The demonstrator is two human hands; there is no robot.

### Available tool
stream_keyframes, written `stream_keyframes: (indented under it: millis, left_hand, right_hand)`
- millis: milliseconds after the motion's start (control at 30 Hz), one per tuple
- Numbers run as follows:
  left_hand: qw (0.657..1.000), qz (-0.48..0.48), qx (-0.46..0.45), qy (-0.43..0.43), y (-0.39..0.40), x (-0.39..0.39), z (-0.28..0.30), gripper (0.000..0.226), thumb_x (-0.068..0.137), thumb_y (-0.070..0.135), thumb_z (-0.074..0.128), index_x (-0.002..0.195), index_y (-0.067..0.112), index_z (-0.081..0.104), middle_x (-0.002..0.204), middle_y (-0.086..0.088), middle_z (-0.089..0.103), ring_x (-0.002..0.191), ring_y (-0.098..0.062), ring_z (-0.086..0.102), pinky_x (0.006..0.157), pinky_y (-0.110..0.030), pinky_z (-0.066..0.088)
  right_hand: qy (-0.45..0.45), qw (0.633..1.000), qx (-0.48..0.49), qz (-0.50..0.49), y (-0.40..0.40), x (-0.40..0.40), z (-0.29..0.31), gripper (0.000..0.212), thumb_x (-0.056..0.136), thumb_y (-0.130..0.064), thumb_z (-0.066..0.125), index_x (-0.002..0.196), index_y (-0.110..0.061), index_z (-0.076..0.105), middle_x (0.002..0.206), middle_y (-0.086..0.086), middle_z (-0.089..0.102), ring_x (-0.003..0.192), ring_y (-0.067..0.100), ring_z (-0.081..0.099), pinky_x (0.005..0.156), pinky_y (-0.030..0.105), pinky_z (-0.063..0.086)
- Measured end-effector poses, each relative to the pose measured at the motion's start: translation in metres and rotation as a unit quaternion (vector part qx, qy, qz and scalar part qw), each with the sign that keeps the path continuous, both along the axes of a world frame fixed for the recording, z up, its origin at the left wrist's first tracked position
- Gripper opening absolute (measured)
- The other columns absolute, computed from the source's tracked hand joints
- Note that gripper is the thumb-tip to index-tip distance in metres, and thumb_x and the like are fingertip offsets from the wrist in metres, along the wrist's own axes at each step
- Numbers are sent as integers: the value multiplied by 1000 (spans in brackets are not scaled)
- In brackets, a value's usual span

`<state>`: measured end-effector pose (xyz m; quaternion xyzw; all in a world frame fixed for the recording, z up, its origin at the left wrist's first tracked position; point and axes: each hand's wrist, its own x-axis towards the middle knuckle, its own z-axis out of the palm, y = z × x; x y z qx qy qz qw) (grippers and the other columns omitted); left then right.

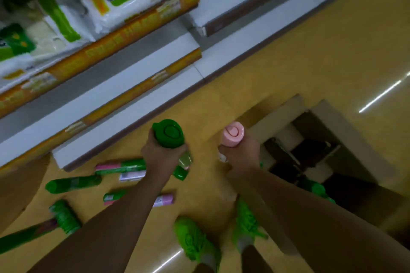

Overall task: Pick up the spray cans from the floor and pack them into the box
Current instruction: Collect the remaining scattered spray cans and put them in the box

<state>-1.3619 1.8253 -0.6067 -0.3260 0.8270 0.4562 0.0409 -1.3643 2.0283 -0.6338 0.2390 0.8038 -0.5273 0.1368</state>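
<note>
My left hand (160, 154) grips a spray can with a green cap (169, 134), held upright above the floor. A second can, with a pink cap (233, 134), stands upright in the grip of my right hand (240, 157), just left of the open cardboard box (346, 139). Inside the box a green can (317, 188) shows near its lower edge. Several more cans lie on the yellow floor below my left arm, among them a green one (73, 183), a green and pink one (121, 166) and a pink one (165, 199).
A shop shelf unit (124, 86) with orange price strips runs diagonally across the left and top, holding white and green packs (115, 0). My two green shoes (195, 241) stand at the bottom middle. A green mop-like item (64, 217) lies at the lower left.
</note>
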Motion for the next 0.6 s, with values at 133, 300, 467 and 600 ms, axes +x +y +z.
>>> stream_keyframes:
  millis: [133, 300, 467, 600]
  left_hand:
    - [997, -71, 19, 13, 71, -22, 14, 61, 59, 22, 93, 111, 23, 61, 89, 12, 65, 88, -14, 63, 70, -19, 45]
    - [984, -178, 17, 9, 159, -49, 19, 77, 55, 30, 96, 122, 19, 59, 107, 5, 66, 96, -13, 59, 81, -23, 44]
    - [966, -256, 27, -5, 232, -61, 5, 79, 54, 33, 96, 123, 21, 58, 111, 3, 68, 104, -16, 64, 90, -31, 52]
    - [952, -302, 34, -30, 283, -62, -9, 81, 54, 30, 96, 124, 21, 58, 113, 4, 68, 107, -16, 63, 92, -29, 51]
  right_hand:
    - [-1, 998, -11, -57, 72, 8, 11, 52, 76, -15, 82, 123, -25, 63, 105, -11, 64, 97, 8, 61, 76, 18, 46]
    - [13, 992, 15, -125, 147, 12, 8, 62, 74, -25, 86, 129, -23, 59, 113, -11, 66, 105, 9, 61, 85, 22, 46]
    - [11, 985, 6, -172, 205, 25, -8, 57, 74, -25, 87, 124, -26, 59, 111, -11, 66, 102, 7, 61, 80, 14, 45]
    - [3, 976, 4, -217, 250, 39, -19, 49, 68, -30, 82, 113, -27, 61, 104, -9, 67, 97, 9, 64, 85, 34, 55]
